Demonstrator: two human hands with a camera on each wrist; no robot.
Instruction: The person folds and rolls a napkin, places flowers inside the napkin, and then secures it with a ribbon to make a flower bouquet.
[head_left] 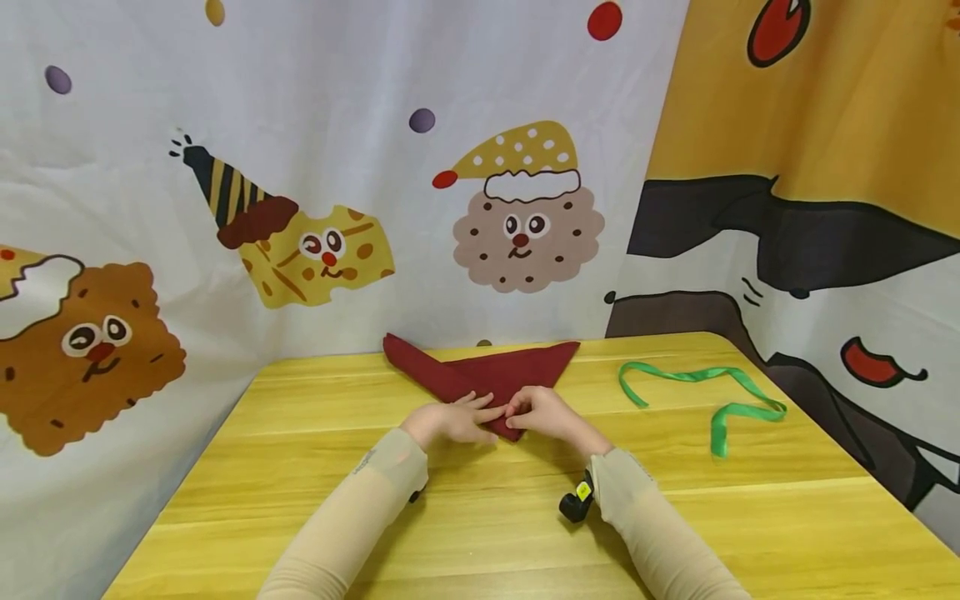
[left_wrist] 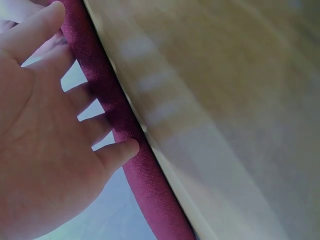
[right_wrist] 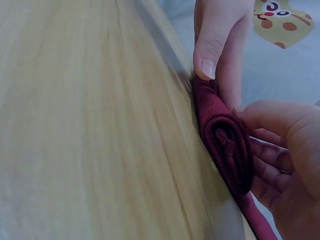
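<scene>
A dark red cloth [head_left: 525, 367] lies on the table, its left side rolled into a thick band and its right side a flat pointed flap. In the right wrist view the rolled end [right_wrist: 227, 150] shows its spiral layers. My left hand [head_left: 453, 421] rests on the roll with fingers spread; the left wrist view shows its fingertips along the red band [left_wrist: 150, 195]. At the near tip of the cloth, my right hand [head_left: 546, 414] pinches the roll's end between thumb and curled fingers. Both hands nearly meet there.
A green ribbon [head_left: 693, 375] lies in loose curves to the right of the cloth. The wooden table [head_left: 480, 533] reaches back to a white curtain [head_left: 337, 75] printed with cartoon snacks. Black wrist cameras, one marked yellow [head_left: 581, 496], sit at the sleeve cuffs.
</scene>
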